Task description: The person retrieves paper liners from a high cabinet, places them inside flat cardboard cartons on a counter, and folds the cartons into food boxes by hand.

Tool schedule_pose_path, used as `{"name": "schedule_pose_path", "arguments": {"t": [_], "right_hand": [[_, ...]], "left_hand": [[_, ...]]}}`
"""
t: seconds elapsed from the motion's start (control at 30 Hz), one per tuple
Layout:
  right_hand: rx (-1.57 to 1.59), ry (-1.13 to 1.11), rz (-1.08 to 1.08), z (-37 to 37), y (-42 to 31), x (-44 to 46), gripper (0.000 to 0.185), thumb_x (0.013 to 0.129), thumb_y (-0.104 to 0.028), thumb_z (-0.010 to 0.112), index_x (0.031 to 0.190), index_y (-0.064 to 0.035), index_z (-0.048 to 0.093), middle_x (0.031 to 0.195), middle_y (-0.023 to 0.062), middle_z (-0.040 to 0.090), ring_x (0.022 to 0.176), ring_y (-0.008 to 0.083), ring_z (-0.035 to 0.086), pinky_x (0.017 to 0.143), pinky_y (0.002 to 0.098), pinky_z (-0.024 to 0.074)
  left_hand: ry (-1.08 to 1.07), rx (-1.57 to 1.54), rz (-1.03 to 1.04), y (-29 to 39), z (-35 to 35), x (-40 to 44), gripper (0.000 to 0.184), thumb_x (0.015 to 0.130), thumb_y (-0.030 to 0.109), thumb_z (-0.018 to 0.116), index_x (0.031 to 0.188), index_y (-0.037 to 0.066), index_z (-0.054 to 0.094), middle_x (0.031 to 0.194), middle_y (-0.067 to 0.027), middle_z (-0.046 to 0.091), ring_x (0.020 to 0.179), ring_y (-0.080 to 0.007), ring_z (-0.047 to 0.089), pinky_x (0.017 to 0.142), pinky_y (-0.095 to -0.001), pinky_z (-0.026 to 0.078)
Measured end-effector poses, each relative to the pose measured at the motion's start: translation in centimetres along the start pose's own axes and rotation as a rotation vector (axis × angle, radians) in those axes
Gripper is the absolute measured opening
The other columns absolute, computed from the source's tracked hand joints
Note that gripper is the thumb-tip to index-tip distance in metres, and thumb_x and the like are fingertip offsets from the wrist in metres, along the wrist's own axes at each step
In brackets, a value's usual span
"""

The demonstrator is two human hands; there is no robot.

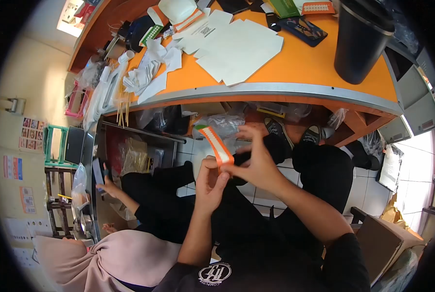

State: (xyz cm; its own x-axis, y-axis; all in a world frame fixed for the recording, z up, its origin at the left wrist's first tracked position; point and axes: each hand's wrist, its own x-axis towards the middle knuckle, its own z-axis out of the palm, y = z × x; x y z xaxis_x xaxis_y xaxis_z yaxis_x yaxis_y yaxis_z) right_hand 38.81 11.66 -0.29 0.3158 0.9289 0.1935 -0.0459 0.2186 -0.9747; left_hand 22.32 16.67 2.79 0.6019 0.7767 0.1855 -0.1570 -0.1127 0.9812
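Orange-and-white carton [216, 146], green at its far tip, slants up and L from a person's two hands, in the gap below the orange desk [314, 65]. L hand [210, 184] pinches the near end btwn thumb & fingers, forearm close to vertical. R hand [259, 164] has its thumb at the same end, fingers spread w/ a gap R of the carton; R forearm angles in from lower R.
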Motion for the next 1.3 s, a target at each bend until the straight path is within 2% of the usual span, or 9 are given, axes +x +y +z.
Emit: {"name": "schedule_pose_path", "arguments": {"t": [0.13,0.17,0.27,0.47,0.57,0.67,0.73,1.1,1.3], "right_hand": [[0.272,-0.551,0.177,-2.3,0.1,-0.1,0.098,0.079,-0.017,0.084,0.157,-0.0096,0.025,0.143,0.0134,0.049,0.114,0.0232,0.061,0.085,0.0339,0.0562],[0.374,-0.615,0.363,-2.5,2.6,0.6,0.085,0.089,-0.026,0.074,0.158,-0.0094,0.026,0.144,0.0119,0.049,0.116,0.0238,0.060,0.093,0.0366,0.0543],[0.298,-0.317,0.874,-2.0,2.7,0.3,0.047,0.105,-0.033,0.049,0.140,-0.0020,0.051,0.127,0.0169,0.062,0.090,0.0245,0.072,0.066,0.0347,0.0614],[-0.063,-0.172,0.661,2.6,10.0,-5.0,0.041,0.105,-0.029,0.043,0.094,0.0069,0.059,0.075,0.0231,0.067,0.048,0.0297,0.068,0.040,0.0378,0.0549],[-0.268,-0.173,0.446,3.5,10.2,-5.5,0.033,0.103,-0.022,0.044,0.100,0.0079,0.059,0.097,0.0297,0.066,0.089,0.0397,0.070,0.074,0.0439,0.0571],[-0.265,-0.224,0.183,3.7,7.8,-6.3,0.034,0.095,-0.012,0.048,0.123,0.0029,0.061,0.113,0.0293,0.062,0.107,0.0474,0.059,0.092,0.0499,0.0482],[-0.544,-0.246,-0.108,3.4,10.1,-7.0,0.038,0.094,-0.009,0.052,0.130,0.0005,0.062,0.102,0.0251,0.059,0.094,0.0414,0.060,0.083,0.0487,0.0486],[-0.289,-0.206,0.340,5.0,4.4,-7.0,0.024,0.087,-0.002,0.076,0.110,0.0015,0.076,0.090,0.0125,0.069,0.071,0.0150,0.070,0.052,0.0277,0.0605],[-0.579,-0.201,0.053,4.7,6.1,-7.0,0.022,0.086,0.001,0.077,0.108,0.0012,0.077,0.081,0.0094,0.070,0.074,0.0120,0.069,0.065,0.0256,0.0554]], "left_hand": [[-0.366,0.817,0.105,1.8,-2.2,0.9,0.011,0.088,0.005,0.073,0.097,0.006,0.066,0.118,-0.0072,0.060,0.109,-0.0263,0.057,0.098,-0.0382,0.045],[-0.396,1.018,0.118,1.9,-2.4,0.2,0.016,0.081,0.006,0.076,0.094,0.010,0.068,0.130,-0.0060,0.058,0.126,-0.0348,0.051,0.108,-0.0458,0.041],[-0.592,1.214,0.076,-0.8,-4.0,-3.5,0.018,0.080,0.007,0.078,0.096,0.011,0.070,0.144,-0.0046,0.054,0.143,-0.0346,0.041,0.116,-0.0510,0.034],[-0.550,1.035,-0.176,-5.3,-5.0,-8.9,0.025,0.083,0.026,0.079,0.100,0.010,0.070,0.144,-0.0047,0.055,0.140,-0.0315,0.046,0.116,-0.0513,0.033],[-0.233,0.802,-0.222,-5.8,-3.4,-8.5,0.022,0.089,0.025,0.073,0.103,0.009,0.069,0.116,-0.0060,0.068,0.109,-0.0246,0.063,0.098,-0.0428,0.045],[0.094,0.291,-0.675,-10.1,-2.3,-10.0,0.023,0.091,0.020,0.071,0.108,0.005,0.067,0.101,-0.0075,0.068,0.094,-0.0174,0.064,0.084,-0.0345,0.050],[0.086,0.369,-0.365,-12.1,-2.8,-11.1,0.022,0.100,0.024,0.062,0.107,0.004,0.067,0.089,-0.0029,0.066,0.082,-0.0111,0.061,0.073,-0.0312,0.052],[0.221,-0.097,-0.683,-10.4,-4.0,-11.0,0.030,0.102,0.031,0.062,0.105,0.003,0.074,0.084,-0.0012,0.068,0.073,-0.0092,0.060,0.066,-0.0266,0.050],[0.128,-0.155,-0.662,-9.9,-4.6,-9.7,0.026,0.102,0.025,0.064,0.108,0.001,0.072,0.092,0.0000,0.067,0.084,-0.0076,0.062,0.078,-0.0240,0.052]]}}
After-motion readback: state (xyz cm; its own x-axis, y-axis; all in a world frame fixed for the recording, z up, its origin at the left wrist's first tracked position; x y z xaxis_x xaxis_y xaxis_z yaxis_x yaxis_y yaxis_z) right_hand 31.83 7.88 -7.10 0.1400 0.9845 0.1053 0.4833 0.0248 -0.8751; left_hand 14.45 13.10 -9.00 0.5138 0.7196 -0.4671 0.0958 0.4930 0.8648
